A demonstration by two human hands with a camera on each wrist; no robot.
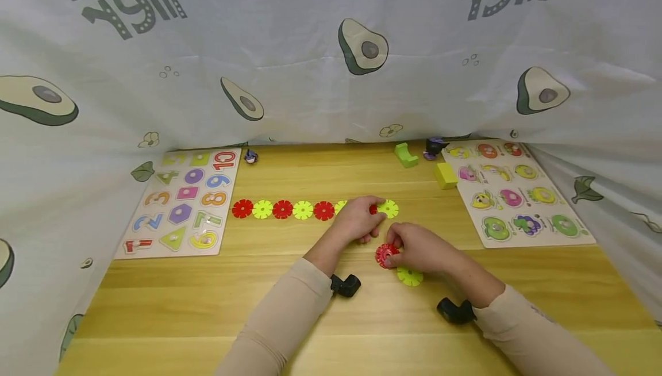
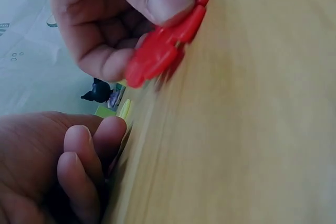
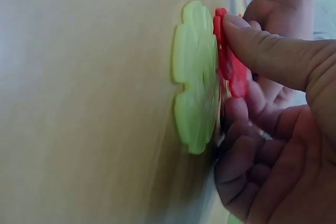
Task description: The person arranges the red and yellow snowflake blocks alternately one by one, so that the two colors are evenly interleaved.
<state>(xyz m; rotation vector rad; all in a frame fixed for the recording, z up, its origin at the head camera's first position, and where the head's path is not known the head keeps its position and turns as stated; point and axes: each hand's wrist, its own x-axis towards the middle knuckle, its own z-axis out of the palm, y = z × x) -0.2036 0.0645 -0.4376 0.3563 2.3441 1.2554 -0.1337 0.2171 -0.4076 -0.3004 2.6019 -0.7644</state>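
Note:
In the head view my left hand (image 1: 357, 218) lies over the right part of a row of flower-shaped plastic discs, partly hiding it. Its fingertips reach a red disc (image 1: 373, 209) and the yellow-green end disc (image 1: 388, 209). Closer to me, my right hand (image 1: 421, 246) pinches a red flower disc (image 1: 387, 255) between thumb and fingers. That disc is tilted just above the table in the left wrist view. A loose yellow-green disc (image 3: 197, 77) lies by the right hand, partly overlapped by it in the head view.
The visible row runs left from a yellow-green disc (image 1: 303, 210) to a red disc (image 1: 242, 208). A number puzzle board (image 1: 181, 203) is at left, a fruit puzzle board (image 1: 517, 192) at right. Yellow block (image 1: 446, 175), green block (image 1: 405, 155) and small dark figures (image 1: 434, 147) stand behind.

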